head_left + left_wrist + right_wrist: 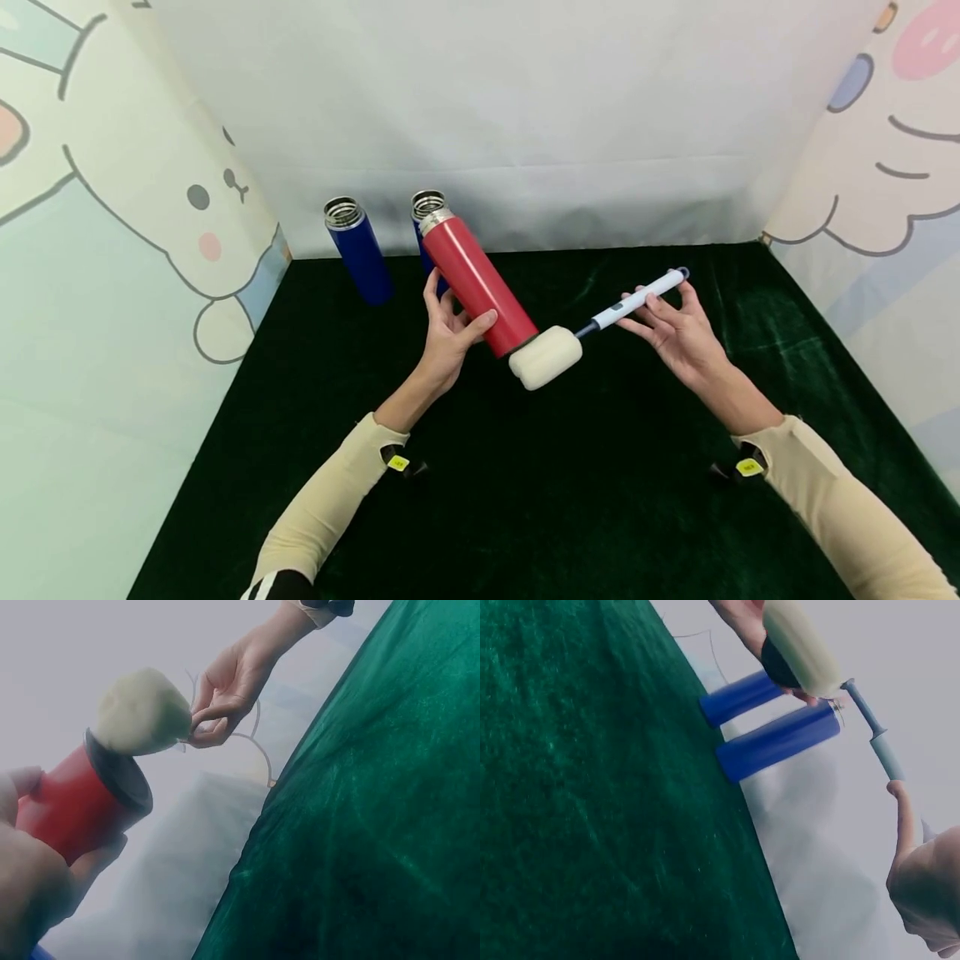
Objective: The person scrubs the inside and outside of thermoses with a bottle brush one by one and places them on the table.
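My left hand (448, 340) grips a red vacuum flask (480, 283) near its base, holding it up at a slant. The flask's open steel mouth points to the upper left, and its dark base (120, 776) faces the other hand. A bottle brush (630, 307) with a light blue handle is pinched between the fingers and thumb of my right hand (678, 333). Its cream sponge head (546, 358) points down and left, right at the flask's base; in the right wrist view the sponge (802, 649) overlaps that base.
Two blue flasks without lids, one at the back left (362, 258) and one partly hidden behind the red flask (423, 242), stand on the dark green cloth (570, 500). A white curtain (495, 108) closes off the back, with cartoon-printed panels (150, 275) at both sides.
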A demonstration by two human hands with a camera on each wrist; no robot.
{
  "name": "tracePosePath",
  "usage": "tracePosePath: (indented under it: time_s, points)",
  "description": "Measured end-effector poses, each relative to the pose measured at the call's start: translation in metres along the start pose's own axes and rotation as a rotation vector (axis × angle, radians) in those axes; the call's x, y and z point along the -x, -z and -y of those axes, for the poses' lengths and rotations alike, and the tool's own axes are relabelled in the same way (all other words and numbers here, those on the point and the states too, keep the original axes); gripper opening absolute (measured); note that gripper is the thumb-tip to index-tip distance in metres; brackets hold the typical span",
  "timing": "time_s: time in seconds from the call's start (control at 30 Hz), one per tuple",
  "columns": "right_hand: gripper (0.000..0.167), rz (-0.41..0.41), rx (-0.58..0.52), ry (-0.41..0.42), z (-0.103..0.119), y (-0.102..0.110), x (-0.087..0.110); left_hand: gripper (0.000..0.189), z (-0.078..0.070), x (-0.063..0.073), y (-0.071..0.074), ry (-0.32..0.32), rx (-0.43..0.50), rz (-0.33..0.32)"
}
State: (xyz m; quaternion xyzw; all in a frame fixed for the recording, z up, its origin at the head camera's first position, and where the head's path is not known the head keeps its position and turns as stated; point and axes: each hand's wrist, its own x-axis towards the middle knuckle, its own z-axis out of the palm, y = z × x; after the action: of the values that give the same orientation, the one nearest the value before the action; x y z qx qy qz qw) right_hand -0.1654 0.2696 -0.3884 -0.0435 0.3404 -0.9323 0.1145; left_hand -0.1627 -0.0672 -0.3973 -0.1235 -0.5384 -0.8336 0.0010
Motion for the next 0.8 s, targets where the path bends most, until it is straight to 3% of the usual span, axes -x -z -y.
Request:
tracePosePath:
  time_s: [0.23,0.37,0.57,0.8]
  points:
    - [0.077,-0.099,-0.054,-0.065,0.004,0.015,0.002,0.101,-0.004,0.004,0.002,-0.059,-0.008,0.017]
    - [0.07,-0.096,-0.01,-0.073,-0.005,0.012,0.0,0.103,-0.005,0.004,-0.003,-0.105,-0.005,0.045]
    - [0.053,-0.029,0.091,-0.035,-0.016,-0.002,0.0,0.109,0.0,0.0,-0.007,-0.166,-0.026,0.108]
    - [0.075,-0.08,0.023,-0.037,-0.008,0.003,0.005,0.112,0.003,-0.004,0.002,-0.236,-0.087,0.098]
